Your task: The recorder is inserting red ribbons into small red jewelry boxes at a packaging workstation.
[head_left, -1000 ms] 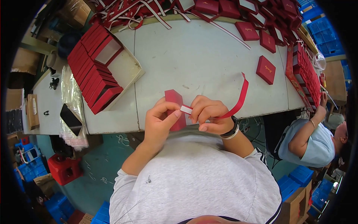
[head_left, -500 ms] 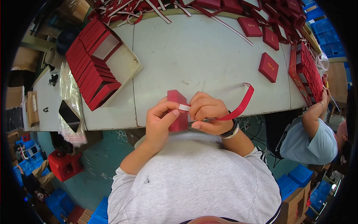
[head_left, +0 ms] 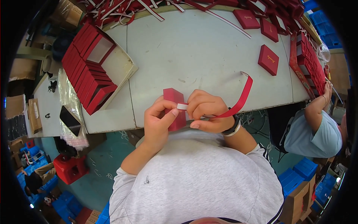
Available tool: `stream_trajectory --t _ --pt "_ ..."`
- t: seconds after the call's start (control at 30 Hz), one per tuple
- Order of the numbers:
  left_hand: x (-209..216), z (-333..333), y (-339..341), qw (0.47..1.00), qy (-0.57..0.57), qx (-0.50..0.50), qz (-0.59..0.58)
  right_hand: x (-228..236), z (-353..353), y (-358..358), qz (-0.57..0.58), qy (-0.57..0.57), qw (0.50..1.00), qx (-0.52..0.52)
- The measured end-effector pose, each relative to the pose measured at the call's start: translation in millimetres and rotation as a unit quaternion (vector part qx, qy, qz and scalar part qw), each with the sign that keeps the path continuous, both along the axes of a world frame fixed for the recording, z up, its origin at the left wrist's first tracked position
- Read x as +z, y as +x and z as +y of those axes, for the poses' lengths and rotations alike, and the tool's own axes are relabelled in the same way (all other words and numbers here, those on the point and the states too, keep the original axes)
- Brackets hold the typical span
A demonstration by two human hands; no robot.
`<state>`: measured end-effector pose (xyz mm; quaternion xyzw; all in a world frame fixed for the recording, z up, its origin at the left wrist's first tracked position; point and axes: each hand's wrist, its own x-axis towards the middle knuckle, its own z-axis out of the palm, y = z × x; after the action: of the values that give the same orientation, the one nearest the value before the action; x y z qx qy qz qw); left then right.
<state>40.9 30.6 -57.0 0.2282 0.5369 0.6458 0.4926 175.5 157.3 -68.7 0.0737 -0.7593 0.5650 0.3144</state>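
My left hand (head_left: 159,116) grips a small red gift box (head_left: 174,98) at the table's front edge, its thumb and forefinger closed at a white strip on the box's side. Closed fingers of my right hand (head_left: 209,112) pinch the red ribbon (head_left: 244,95) close to that strip. From there the ribbon's loose length curves out to the right and up, showing a white underside at its tip. Part of the box is hidden behind my fingers, so I cannot make out how ribbon and box join.
An open carton (head_left: 131,68) packed with red boxes stands at left, near a black phone (head_left: 70,120). One red box (head_left: 268,60) lies on the table (head_left: 179,48) at right. Ribbons (head_left: 123,13) and more boxes are heaped behind. A co-worker (head_left: 313,127) sits at right.
The view has shifted slightly. My hands keep almost the same hold on the box and ribbon.
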Motion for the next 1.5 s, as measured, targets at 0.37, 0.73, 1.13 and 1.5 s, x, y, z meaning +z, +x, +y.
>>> stream_trajectory --t 0.37,0.73,1.13,1.5 --pt "-3 5 5 0.960 0.088 0.107 0.245 14 27 22 0.171 -0.271 0.742 -0.588" --pt "6 -4 5 0.906 0.087 0.096 0.404 50 -23 1 -0.104 0.237 0.937 -0.235" --pt "11 -9 4 0.915 0.060 0.064 0.394 44 -26 -3 -0.178 0.055 0.949 -0.256" --pt "13 4 -58 0.899 0.159 0.188 0.363 2 31 386 -0.256 -0.335 0.678 -0.603"
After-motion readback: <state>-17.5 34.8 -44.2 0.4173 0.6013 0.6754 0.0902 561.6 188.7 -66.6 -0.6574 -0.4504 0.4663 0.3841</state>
